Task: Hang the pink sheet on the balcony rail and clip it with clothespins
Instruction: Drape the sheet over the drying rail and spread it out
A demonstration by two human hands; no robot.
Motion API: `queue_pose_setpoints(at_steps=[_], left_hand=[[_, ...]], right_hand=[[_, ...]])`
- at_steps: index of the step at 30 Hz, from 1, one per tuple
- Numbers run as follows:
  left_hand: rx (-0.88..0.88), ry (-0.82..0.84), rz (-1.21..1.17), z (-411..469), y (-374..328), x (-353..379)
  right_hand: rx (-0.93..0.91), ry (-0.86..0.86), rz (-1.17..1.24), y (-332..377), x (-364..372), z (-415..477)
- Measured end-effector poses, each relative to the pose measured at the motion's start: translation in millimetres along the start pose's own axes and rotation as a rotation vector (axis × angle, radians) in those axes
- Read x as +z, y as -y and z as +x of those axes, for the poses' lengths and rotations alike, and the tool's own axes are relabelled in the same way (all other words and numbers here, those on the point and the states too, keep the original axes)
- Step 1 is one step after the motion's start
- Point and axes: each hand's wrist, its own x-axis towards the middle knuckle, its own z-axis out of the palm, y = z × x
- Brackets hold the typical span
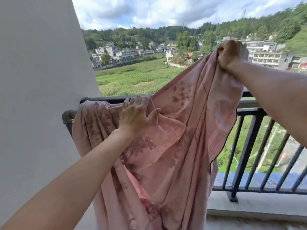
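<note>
The right hand (230,53) clutches a bunched edge of the pink floral sheet (166,146), raised above the black balcony rail (252,112). Down-left of that grip, the left hand (134,116) presses the cloth onto the rail with spread fingers (132,104), the rest hanging below.

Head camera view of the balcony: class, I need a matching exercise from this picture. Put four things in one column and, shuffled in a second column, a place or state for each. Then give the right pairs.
Column one
1. left hand
2. right hand
3. pink sheet
4. balcony rail

Column two
A. grips a bunched edge, raised above the rail
B. rests flat on the sheet at the rail
C. black metal with upright bars
D. partly draped over the rail beside the white wall

Pairs: 1-B, 2-A, 3-D, 4-C
</note>
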Motion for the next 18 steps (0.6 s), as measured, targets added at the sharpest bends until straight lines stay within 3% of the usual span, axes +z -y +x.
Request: queue_pose_setpoints(at_steps=[3, 6, 9, 11, 13, 15, 18], left_hand=[[0.046, 0.040, -0.027, 17.8, -36.7, 17.6], [0.070, 0.039, -0.024, 25.6, -49.5, 34.1], [0.118, -0.023, -0.153, 24.3, -41.9, 38.2], [0.109, -0.048, -0.334, 22.5, -34.1, 37.5], [0.070, -0.098, -0.412, 24.4, -33.2, 34.6], [0.039, -0.164, -0.392, 35.2, -46.5, 29.7], [-0.057, -0.286, -0.421, 73.2, -73.6, 12.5]], right_hand=[[0.024, 0.206, -0.034, -13.8, 35.6, -18.8], [-0.055, 0.604, 0.011, -25.8, 47.3, -42.0], [-0.195, 0.746, 0.285, -31.1, 17.3, -68.9], [-0.329, 0.751, 0.468, -35.4, -15.7, -99.5], [-0.538, 0.664, 0.348, -44.4, -33.0, -130.7], [-0.699, 0.449, 0.190, -55.8, -29.5, -145.1], [-0.685, 0.359, 0.373, -66.3, -21.2, -138.1]])
